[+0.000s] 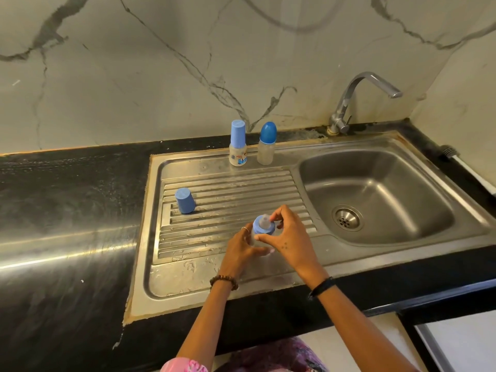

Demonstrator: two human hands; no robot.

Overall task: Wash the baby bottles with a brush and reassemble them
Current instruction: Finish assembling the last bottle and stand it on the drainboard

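Baby bottle [258,238] — held above the ridged drainboard [214,194], left hand [243,249] wrapped round its clear body. Right hand [291,238] pinched on the blue collar [264,229] beside the clear teat [265,220]. Loose blue cap [184,200] stood on the drainboard, well apart. Two capped bottles — light-blue-capped one [237,143], dark-blue-capped one [267,144] — upright at the rear edge, left of the sink basin [375,194].

Bare forearms. The left wrist wears a brown beaded bracelet [224,281], the right wrist a black band [323,287]. 1 thin ring [244,229] circles a left finger. Pink patterned clothing [185,365] shows near.
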